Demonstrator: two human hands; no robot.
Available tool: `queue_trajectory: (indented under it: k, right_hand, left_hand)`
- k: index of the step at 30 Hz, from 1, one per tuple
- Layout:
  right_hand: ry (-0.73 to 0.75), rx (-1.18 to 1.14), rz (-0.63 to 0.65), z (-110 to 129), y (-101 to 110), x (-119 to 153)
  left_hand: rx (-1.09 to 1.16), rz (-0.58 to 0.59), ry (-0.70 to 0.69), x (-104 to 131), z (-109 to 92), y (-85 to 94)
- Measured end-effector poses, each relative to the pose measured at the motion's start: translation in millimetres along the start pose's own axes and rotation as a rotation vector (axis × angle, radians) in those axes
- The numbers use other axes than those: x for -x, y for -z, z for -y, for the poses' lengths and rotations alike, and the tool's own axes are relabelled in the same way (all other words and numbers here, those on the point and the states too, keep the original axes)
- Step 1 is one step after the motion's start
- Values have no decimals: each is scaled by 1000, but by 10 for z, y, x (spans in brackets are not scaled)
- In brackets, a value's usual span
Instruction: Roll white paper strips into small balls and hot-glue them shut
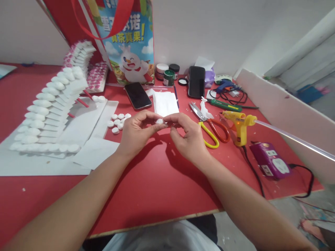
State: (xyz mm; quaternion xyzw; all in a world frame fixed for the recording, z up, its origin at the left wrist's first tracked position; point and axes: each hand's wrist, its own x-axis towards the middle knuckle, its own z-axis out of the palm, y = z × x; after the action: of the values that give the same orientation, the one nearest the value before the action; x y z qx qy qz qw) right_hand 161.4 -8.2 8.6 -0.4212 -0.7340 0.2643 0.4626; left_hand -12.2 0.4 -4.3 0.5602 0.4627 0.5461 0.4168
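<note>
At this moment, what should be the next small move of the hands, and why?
Probably a gentle press on the white piece to round it: the left hand pinches it, and the right hand reaches to its edge. Similar round pieces lie beside the left hand. Whether its shape is already finished is too small to tell.

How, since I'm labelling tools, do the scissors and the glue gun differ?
The scissors have metal blades and differently coloured grips, yellow and red; the glue gun is mainly yellow.
The glue gun has a dark cord and clear stick; the scissors have neither.
Both rest on the red table.
</note>
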Motion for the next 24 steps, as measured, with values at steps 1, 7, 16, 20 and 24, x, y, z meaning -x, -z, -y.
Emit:
queue_trajectory:
  k: [1, 7, 16, 20, 24]
  right_hand:
    - [-16, -4, -3, 3, 0, 2]
    - [5, 1, 3, 12, -1, 11]
    - [148, 83, 24, -9, 6, 9]
    - [191, 160, 48, -23, 20, 9]
    - [266, 208, 52, -25, 47, 2]
  left_hand:
    - [-2, -6, 8, 0, 2, 0]
    - [5, -27, 19, -2, 22, -3]
    - [48, -41, 27, -7, 28, -12]
    - [51, -43, 45, -6, 45, -2]
    - [109, -29, 76, -16, 62, -8]
